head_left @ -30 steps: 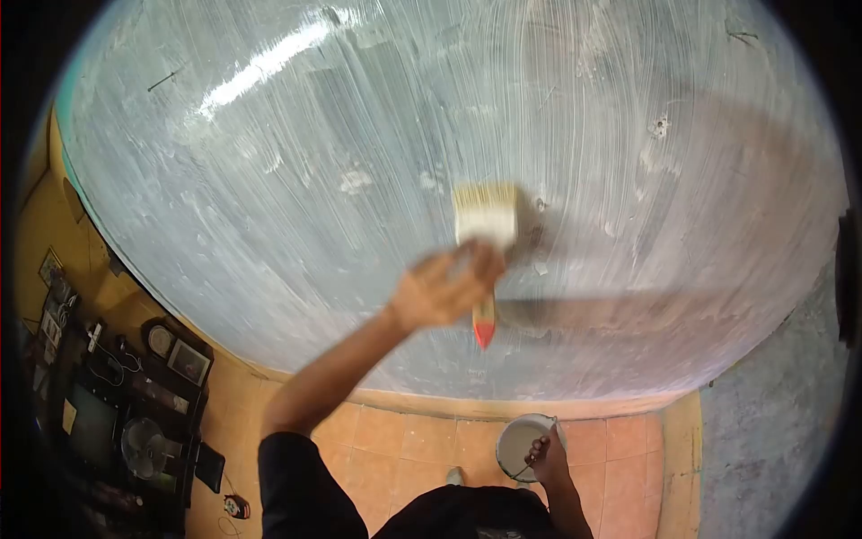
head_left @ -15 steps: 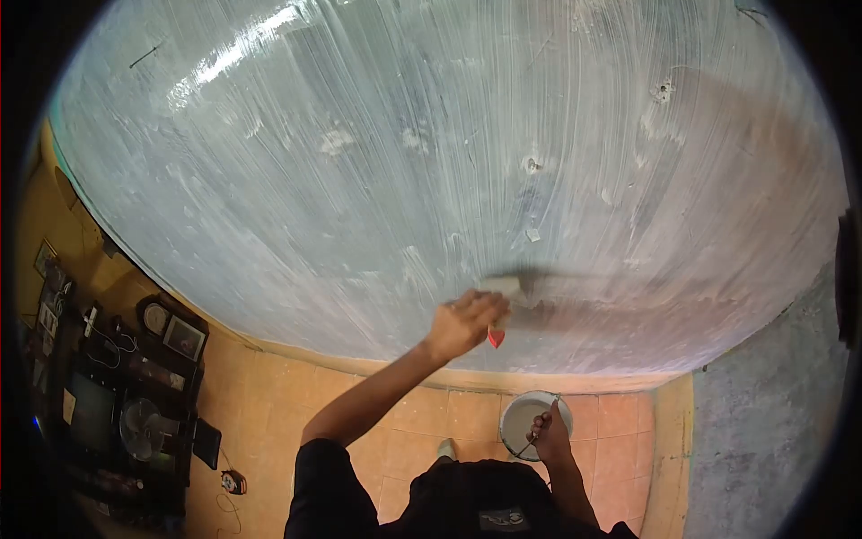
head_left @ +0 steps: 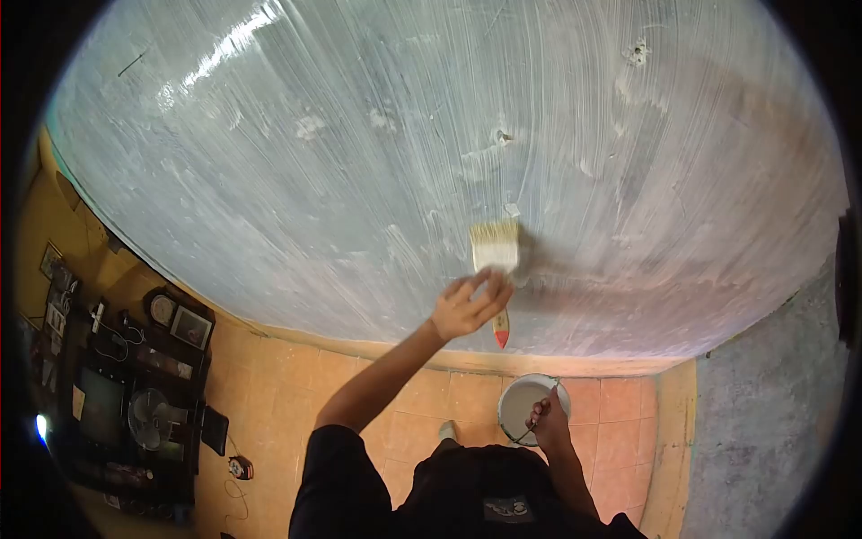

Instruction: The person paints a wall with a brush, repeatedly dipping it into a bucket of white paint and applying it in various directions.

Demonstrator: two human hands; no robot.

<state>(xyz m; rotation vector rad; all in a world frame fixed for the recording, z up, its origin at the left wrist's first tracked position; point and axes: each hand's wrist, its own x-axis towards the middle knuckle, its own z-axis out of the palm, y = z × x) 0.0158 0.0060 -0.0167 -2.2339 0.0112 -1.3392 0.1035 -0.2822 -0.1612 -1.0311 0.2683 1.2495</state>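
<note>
My left hand is closed around a wide paintbrush, its pale bristles pointing up against the wall. The red tip of its handle sticks out below my fingers. White streaks run over the grey-blue wall surface around the brush. Lower right, my right hand grips the thin wire handle of a bucket, which holds greyish-white liquid and hangs in front of my body.
Orange floor tiles lie below the wall. On the left stands a dark cabinet with a fan and framed pictures. A tape-measure-like object lies near it on the floor. Another grey wall is at right.
The paintbrush and my left hand have changed angle, and the bristles now show fully, higher on the wall. The view has shifted slightly. My right hand keeps hold of the bucket.
</note>
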